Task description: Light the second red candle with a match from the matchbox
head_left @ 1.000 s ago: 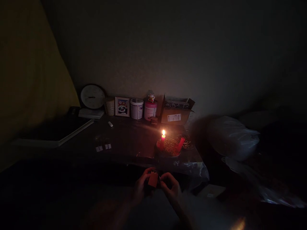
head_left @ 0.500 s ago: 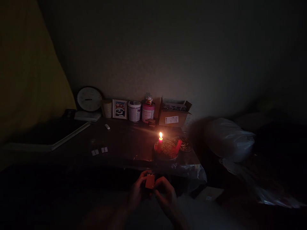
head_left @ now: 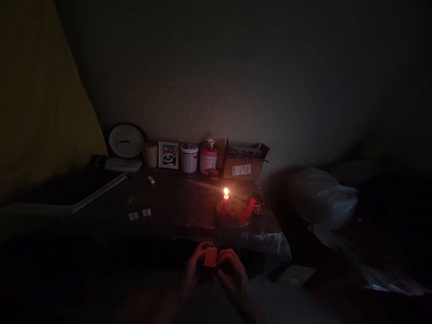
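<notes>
My left hand [head_left: 193, 266] is closed around a small matchbox [head_left: 210, 257], held upright in front of the table's near edge. Pale match ends show at the box's open top. Beside the box's right edge, my right hand [head_left: 232, 269] is closed with its fingertips pinched together. A tiny pale speck shows at those fingertips, too small to name in this dim light. Beyond my hands, a lit red candle [head_left: 225, 206] stands in a round dish [head_left: 232, 223] of grainy material. A second red candle [head_left: 250, 207], without a flame, leans to the right in the same dish.
Another dish [head_left: 265, 211] with thin sticks sits behind the leaning candle. Along the wall stand a clock [head_left: 126, 141], a panda picture [head_left: 168, 155], two tubs and an open cardboard box [head_left: 242, 167]. Small white pieces [head_left: 133, 216] lie left. A plastic bag [head_left: 320, 198] is at right.
The matchbox stays in my left hand, nearly still. My right fingers have shifted slightly and curled closer together beside it. The candle flame keeps burning.
</notes>
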`<action>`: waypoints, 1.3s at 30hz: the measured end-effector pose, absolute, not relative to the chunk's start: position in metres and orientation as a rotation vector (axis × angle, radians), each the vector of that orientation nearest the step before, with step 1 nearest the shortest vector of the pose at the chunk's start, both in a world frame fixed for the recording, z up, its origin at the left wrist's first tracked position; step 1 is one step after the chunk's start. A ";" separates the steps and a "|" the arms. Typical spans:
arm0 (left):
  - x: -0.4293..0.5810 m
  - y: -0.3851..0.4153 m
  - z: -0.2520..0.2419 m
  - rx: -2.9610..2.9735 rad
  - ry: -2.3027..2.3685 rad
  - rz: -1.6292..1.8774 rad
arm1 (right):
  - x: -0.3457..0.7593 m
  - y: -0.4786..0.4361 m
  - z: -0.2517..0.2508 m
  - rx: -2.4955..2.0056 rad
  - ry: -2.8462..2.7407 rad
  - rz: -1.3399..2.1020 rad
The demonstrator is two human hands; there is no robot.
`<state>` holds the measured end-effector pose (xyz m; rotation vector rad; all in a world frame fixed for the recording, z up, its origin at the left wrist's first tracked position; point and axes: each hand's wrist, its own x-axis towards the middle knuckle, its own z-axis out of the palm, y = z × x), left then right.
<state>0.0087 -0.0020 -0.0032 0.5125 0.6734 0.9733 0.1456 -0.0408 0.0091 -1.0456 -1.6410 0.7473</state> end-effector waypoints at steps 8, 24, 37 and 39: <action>0.008 -0.006 0.000 0.636 0.687 0.940 | 0.150 -0.038 0.007 -1.135 -1.638 0.819; 0.008 -0.005 -0.011 0.699 0.692 0.947 | 0.149 -0.041 0.015 -1.121 -1.653 0.836; 0.008 -0.005 -0.006 0.648 0.716 0.978 | 0.148 -0.039 0.018 -1.152 -1.618 0.833; 0.008 -0.004 -0.008 0.671 0.745 1.000 | 0.149 -0.037 0.016 -1.156 -1.624 0.819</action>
